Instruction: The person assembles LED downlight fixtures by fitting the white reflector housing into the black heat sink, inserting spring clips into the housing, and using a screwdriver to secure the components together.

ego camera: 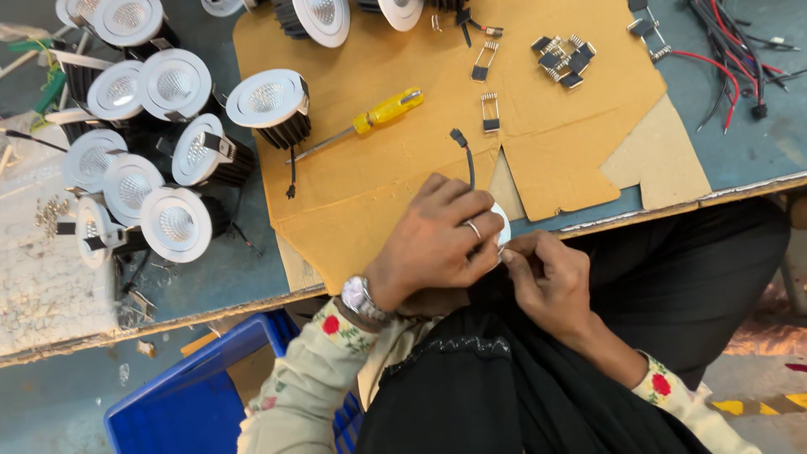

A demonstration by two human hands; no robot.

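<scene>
My left hand (437, 240), with a ring and a wristwatch, is closed over a small white round downlight (502, 225) at the table's near edge; only a sliver of its rim shows. A black wire (466, 160) with a plug runs up from under that hand. My right hand (546, 273) pinches at the lamp's lower right side with its fingertips. Both hands rest over black cloth on my lap.
A cardboard sheet (538, 143) covers the table. On it lie a yellow-handled screwdriver (370, 119), spring clips (489, 112) and a pile of small black parts (565, 59). Several finished white downlights (172, 151) crowd the left. Red and black wires (731, 50) lie far right. A blue crate (202, 395) sits below.
</scene>
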